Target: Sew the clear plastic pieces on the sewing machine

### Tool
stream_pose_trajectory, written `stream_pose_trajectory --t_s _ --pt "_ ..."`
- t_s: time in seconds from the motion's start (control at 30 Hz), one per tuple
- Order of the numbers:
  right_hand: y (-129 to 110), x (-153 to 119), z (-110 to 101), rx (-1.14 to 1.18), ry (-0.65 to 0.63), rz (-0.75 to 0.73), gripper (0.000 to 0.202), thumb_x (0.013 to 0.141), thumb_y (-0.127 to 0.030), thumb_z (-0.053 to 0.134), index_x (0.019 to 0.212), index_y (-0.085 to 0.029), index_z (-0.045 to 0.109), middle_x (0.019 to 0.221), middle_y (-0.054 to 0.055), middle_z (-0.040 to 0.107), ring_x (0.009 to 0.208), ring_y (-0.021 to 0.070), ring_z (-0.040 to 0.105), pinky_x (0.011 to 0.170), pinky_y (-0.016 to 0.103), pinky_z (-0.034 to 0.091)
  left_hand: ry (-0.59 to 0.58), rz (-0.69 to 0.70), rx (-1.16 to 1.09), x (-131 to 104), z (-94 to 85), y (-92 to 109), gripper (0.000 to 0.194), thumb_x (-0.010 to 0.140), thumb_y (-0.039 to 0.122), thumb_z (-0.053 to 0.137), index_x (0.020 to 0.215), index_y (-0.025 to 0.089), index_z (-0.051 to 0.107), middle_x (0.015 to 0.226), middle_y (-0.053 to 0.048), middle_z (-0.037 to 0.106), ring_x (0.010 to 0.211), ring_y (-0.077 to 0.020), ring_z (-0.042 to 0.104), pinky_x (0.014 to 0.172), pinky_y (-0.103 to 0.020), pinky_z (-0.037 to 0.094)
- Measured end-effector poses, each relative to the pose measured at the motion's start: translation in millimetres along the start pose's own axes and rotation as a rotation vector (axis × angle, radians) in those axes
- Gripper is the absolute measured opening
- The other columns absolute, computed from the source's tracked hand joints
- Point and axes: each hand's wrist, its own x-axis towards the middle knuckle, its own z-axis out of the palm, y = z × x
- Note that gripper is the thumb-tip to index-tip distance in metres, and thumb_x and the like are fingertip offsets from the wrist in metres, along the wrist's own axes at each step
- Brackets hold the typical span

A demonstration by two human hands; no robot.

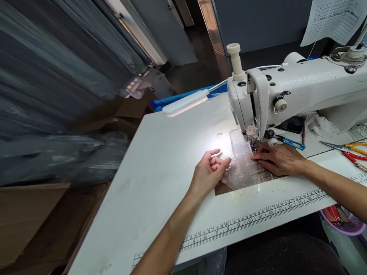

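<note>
A white sewing machine (304, 89) stands on the white table, its needle area over a sheet of clear plastic (243, 173). Brown material lies under part of that sheet. My left hand (210, 170) is at the sheet's left side, fingers curled, with thumb and fingertips closed at its edge; what they pinch is too small to make out. My right hand (275, 158) rests palm down on the sheet, just right of the needle area, with its fingers reaching left and slightly apart.
A lit lamp (186, 103) hangs over the table (149, 164). Blue snips (291, 142), orange-handled scissors (355, 147) and a red-handled tool (354, 160) lie at the right. A printed ruler runs along the front edge. Below is a purple basket (348, 229); cardboard boxes (31, 221) stand left.
</note>
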Motion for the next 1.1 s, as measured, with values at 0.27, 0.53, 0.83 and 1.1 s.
stream_pose_trajectory --t_s 0.27,0.53,0.83,1.1 --pt "6 -4 0 0.14 0.012 -0.008 0.033 0.096 -0.025 0.048 0.124 -0.024 0.067 0.109 0.009 0.064 0.091 0.0183 0.06 0.075 0.032 0.052 -0.038 0.017 -0.004 -1 -1.9 -2 0.061 0.063 0.036 0.077 0.113 0.015 0.05 0.061 0.008 0.06 0.047 -0.0105 0.058 0.045 -0.024 0.049" --pt "1 -3 0 0.084 0.033 -0.056 0.032 0.097 -0.023 0.046 0.12 -0.023 0.069 0.108 0.01 0.063 0.094 0.0201 0.058 0.079 0.035 0.052 -0.041 0.014 0.007 -2 -1.3 -3 0.062 0.062 0.035 0.076 0.115 0.014 0.051 0.062 0.007 0.059 0.049 -0.0099 0.056 0.046 -0.023 0.05" --pt "3 -6 -1 0.182 0.014 -0.027 0.035 0.098 -0.025 0.044 0.124 -0.022 0.067 0.11 0.011 0.061 0.096 0.0196 0.058 0.082 0.036 0.052 -0.037 0.044 0.033 -2 -2.1 -6 0.06 0.063 0.035 0.076 0.114 0.016 0.053 0.064 0.007 0.06 0.051 -0.0106 0.057 0.05 -0.025 0.053" --pt "-6 -7 -6 0.13 -0.077 -0.103 0.032 0.093 -0.023 0.051 0.117 -0.028 0.071 0.11 0.008 0.062 0.103 0.0222 0.057 0.093 0.043 0.047 -0.04 0.061 0.024 -2 -1.7 -7 0.054 0.064 0.034 0.076 0.111 0.018 0.053 0.064 0.007 0.059 0.05 -0.0108 0.057 0.049 -0.025 0.052"
